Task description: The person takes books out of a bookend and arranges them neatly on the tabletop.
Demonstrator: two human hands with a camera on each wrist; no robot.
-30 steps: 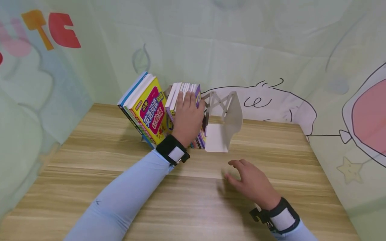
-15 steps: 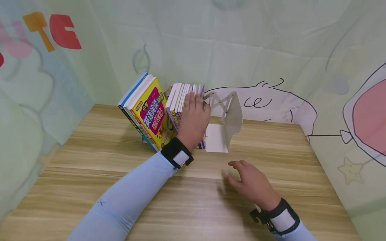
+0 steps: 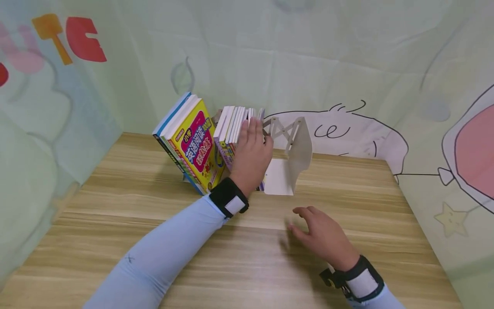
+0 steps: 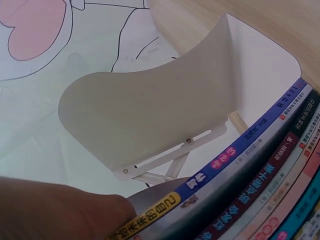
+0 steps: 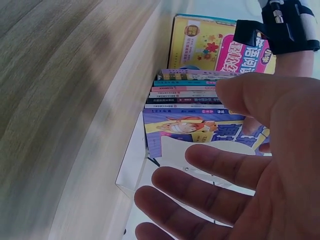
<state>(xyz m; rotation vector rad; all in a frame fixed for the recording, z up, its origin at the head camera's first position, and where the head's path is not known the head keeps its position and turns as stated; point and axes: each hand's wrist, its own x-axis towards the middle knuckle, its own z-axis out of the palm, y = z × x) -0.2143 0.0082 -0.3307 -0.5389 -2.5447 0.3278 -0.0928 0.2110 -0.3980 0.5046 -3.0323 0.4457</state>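
Note:
My left hand [image 3: 252, 156] lies over a row of slim paperback books [image 3: 230, 124], fingers straight along their tops. In the left wrist view, the left thumb [image 4: 95, 207] touches the blue-purple end book [image 4: 260, 127]. That row stands in an expandable white metal book stand [image 3: 302, 148], whose right end plate is apart from the books. Left of the row, larger books, with a yellow English reading book [image 3: 198, 148] in front, lean leftward. My right hand [image 3: 324, 236] hovers near the table's middle, fingers relaxed, holding nothing.
A wood-grain table [image 3: 247, 266] carries the stand. Printed fabric walls [image 3: 239, 51] rise at the back and both sides. Crossed metal struts [image 3: 283, 131] link the stand's parts behind its floor plate [image 3: 278, 176].
My left hand has slid a little rightward along the book tops. The slim books' tops have shifted right and more of them show on the left. The right hand stays in place.

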